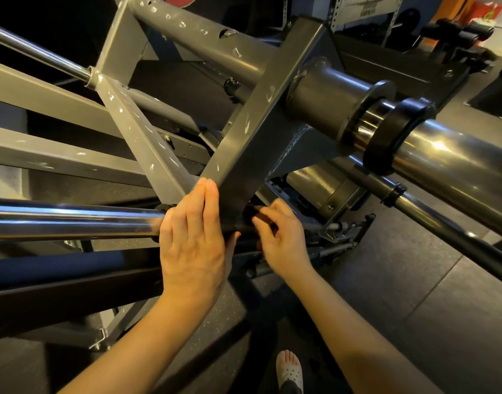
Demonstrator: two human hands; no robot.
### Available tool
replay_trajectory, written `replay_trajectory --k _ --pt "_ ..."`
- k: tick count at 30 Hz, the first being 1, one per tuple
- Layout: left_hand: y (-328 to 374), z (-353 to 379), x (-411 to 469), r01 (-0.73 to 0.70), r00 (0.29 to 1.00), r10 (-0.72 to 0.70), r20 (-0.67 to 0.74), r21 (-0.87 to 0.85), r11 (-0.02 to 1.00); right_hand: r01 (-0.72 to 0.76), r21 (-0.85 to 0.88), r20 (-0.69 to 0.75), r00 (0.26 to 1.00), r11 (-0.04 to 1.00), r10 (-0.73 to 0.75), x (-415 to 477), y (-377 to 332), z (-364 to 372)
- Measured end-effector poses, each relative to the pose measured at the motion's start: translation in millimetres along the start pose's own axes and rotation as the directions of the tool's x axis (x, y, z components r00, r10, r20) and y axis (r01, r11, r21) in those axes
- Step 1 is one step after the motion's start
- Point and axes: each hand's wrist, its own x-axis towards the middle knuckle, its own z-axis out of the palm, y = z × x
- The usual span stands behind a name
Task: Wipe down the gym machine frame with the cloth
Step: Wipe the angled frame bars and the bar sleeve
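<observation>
The grey gym machine frame fills the view. One square beam (252, 132) runs diagonally down to my hands. My left hand (193, 240) lies flat against the beam's lower end, fingers straight and together, with the thumb under the edge. Just to its right, my right hand (281, 237) has its fingers curled and pinches a small dark cloth (257, 216) against the underside of the beam end. Most of the cloth is hidden in shadow and behind my fingers.
A chrome bar (73, 220) comes in from the left up to my left hand. A thick chrome sleeve with a black collar (397, 135) juts out at the right. Black rubber floor tiles (414, 294) lie below, and my sandalled foot (289, 371) shows at the bottom.
</observation>
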Motion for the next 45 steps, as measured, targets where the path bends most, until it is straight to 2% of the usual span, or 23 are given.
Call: replay_trajectory --k 1,3,6,8,10,11,14,16,18,20,22,24,26,27,29,31,33,35,38,39,40,43,45 --pt "-0.3 -0.2 0.2 -0.001 1.000 0.001 -0.001 -0.005 1.000 -0.028 -0.038 -0.021 0.999 0.999 0.027 1.5 12.7 -1.2" --pt "0.0 -1.3 0.8 0.001 1.000 -0.001 -0.001 -0.019 1.000 -0.184 -0.143 -0.059 0.982 0.972 0.178 8.0 50.4 -9.4" --pt "-0.2 -2.7 1.3 -0.007 1.000 0.007 -0.002 -0.027 1.000 -0.330 -0.303 -0.033 0.941 0.894 0.336 1.4 85.0 -25.6" --pt "-1.7 -2.7 1.4 -0.017 1.000 0.017 -0.002 -0.033 0.999 -0.389 -0.186 -0.112 0.921 0.902 0.374 -9.4 89.5 -35.6" --pt "-2.2 -2.6 1.4 -0.014 1.000 0.013 -0.010 -0.035 0.999 -0.445 -0.032 -0.250 0.871 0.895 0.423 -8.7 86.0 -46.7" --pt "-1.8 -2.5 1.2 -0.012 1.000 0.011 -0.013 -0.032 0.999 -0.455 -0.022 -0.310 0.849 0.890 0.427 -1.9 82.5 -52.1" --pt "-1.4 -2.1 0.7 -0.009 1.000 0.009 -0.012 -0.034 0.999 -0.434 -0.015 -0.398 0.829 0.901 0.392 19.9 67.4 -57.2" --pt "-1.4 -2.8 1.1 -0.007 1.000 0.006 -0.012 -0.031 1.000 -0.414 0.028 -0.329 0.856 0.910 0.399 26.2 55.4 -45.2" --pt "-1.2 -3.5 0.8 -0.011 1.000 0.010 -0.015 -0.027 1.000 -0.386 -0.019 -0.191 0.907 0.923 0.375 19.2 46.9 -22.4" --pt "-0.7 -2.4 0.9 -0.014 1.000 0.014 -0.021 -0.022 1.000 -0.302 -0.059 -0.173 0.942 0.951 0.288 4.7 37.3 -8.9" --pt "-0.5 -0.6 0.3 -0.007 1.000 0.007 -0.022 -0.015 1.000 -0.189 0.004 -0.198 0.963 0.982 0.186 -9.7 23.4 -9.0" --pt "-1.1 0.7 -0.2 -0.007 1.000 0.007 -0.020 -0.016 1.000 0.016 0.065 -0.187 0.982 0.998 -0.004 -22.5 5.5 -10.9" --pt "-1.6 0.7 -0.1 -0.014 1.000 0.013 -0.022 -0.020 1.000 0.180 0.044 -0.186 0.968 0.983 -0.169 -27.0 -8.0 -7.9" --pt "-1.6 0.3 0.1 -0.014 1.000 0.014 -0.025 -0.020 1.000 0.205 -0.001 -0.183 0.962 0.979 -0.202 -24.2 -8.9 -6.3" --pt "-1.1 -1.0 0.8 -0.011 1.000 0.010 -0.026 -0.030 0.999 0.112 -0.126 -0.160 0.978 0.986 -0.131 -11.2 8.8 -5.1" --pt "-0.7 -1.5 1.1 -0.010 1.000 0.009 -0.024 -0.040 0.999 -0.108 -0.229 -0.134 0.988 0.967 0.079 4.7 37.9 -12.8" --pt "-0.8 -1.4 0.7 -0.014 1.000 0.013 -0.018 -0.039 0.999 -0.229 -0.281 -0.124 0.972 0.932 0.201 12.8 52.8 -19.9" --pt "-1.3 0.0 0.1 -0.011 1.000 0.011 -0.015 -0.037 0.999 -0.175 -0.257 -0.105 0.983 0.951 0.152 11.7 38.3 -16.9" --pt "-1.8 1.3 0.7 -0.009 1.000 0.009 -0.015 -0.032 0.999 0.075 -0.083 -0.087 0.993 0.994 -0.082 -2.8 1.3 -8.5" --pt "-1.9 0.9 1.2 -0.014 1.000 0.013 -0.017 -0.026 1.000 0.101 -0.057 -0.088 0.990 0.993 -0.106 -5.7 1.8 -8.2" --pt "-1.7 0.0 1.0 -0.019 1.000 0.018 -0.018 -0.025 1.000 0.079 -0.058 -0.095 0.992 0.995 -0.084 -7.4 11.0 -8.6" --pt "-0.9 -1.6 1.2 -0.013 0.999 0.012 -0.033 -0.034 0.999 -0.180 -0.128 -0.140 0.977 0.975 0.162 -5.3 51.2 -21.8" --pt "-0.7 -2.5 1.3 -0.008 1.000 0.007 -0.028 -0.034 0.999 -0.269 -0.167 -0.166 0.956 0.949 0.242 -4.0 60.2 -26.8"
